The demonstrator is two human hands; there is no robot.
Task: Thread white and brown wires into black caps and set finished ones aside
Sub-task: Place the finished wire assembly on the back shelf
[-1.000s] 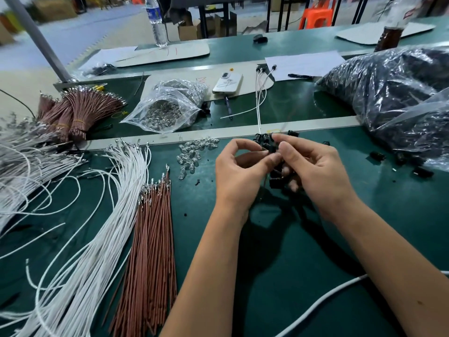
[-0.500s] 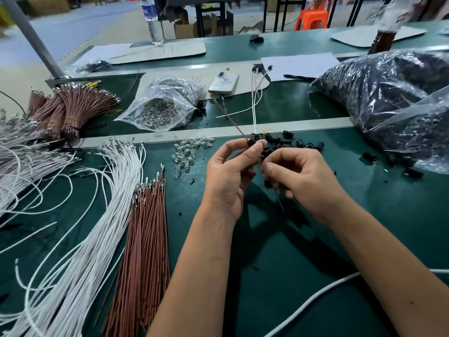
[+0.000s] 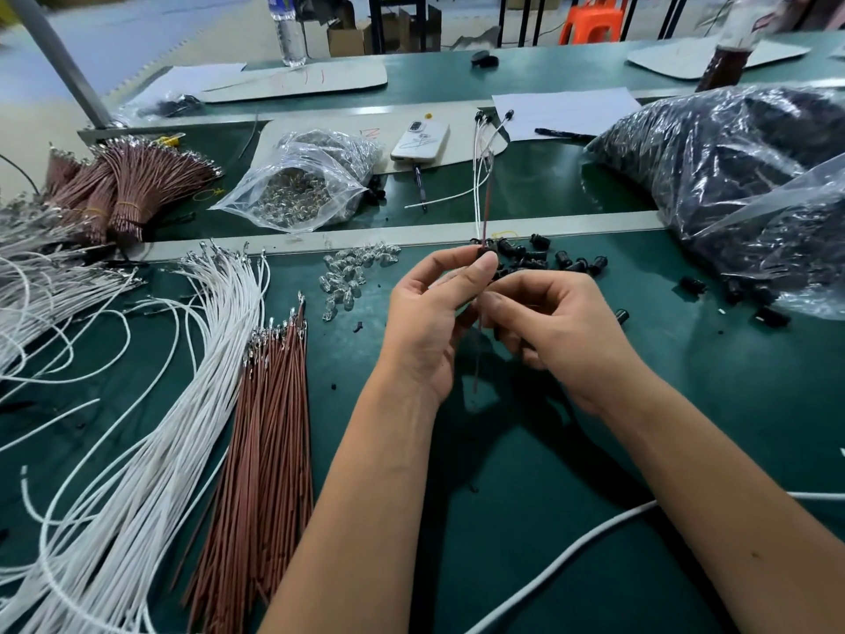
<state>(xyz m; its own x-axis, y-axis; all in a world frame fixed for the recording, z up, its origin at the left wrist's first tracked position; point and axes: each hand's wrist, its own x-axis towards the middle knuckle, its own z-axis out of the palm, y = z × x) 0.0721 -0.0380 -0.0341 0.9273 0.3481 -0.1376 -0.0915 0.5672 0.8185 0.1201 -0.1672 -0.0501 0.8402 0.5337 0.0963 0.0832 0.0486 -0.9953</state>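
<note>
While pinching a black cap [image 3: 485, 254] in the left hand [image 3: 432, 313], gripped the brown wire [image 3: 487, 208] with the right hand [image 3: 555, 329], mid-threading; next, likely pull through.

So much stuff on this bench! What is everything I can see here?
white wires: many, white, fanned out at near left
brown wires: one loose bunch, brown, right of the white ones
tied brown bundles: several, brown, far left
clear small parts: a small pile, clear, centre
zip bag: one, clear, behind the pile
black caps: a scatter, black, beyond the hands
big bags: two, clear with dark contents, right
phone: one, white, middle back
finished wires: a few, white, beside the phone
water bottle: one, clear, far back
left hand: pinches a black cap on a brown wire
right hand: pinches the wire lower down
</note>
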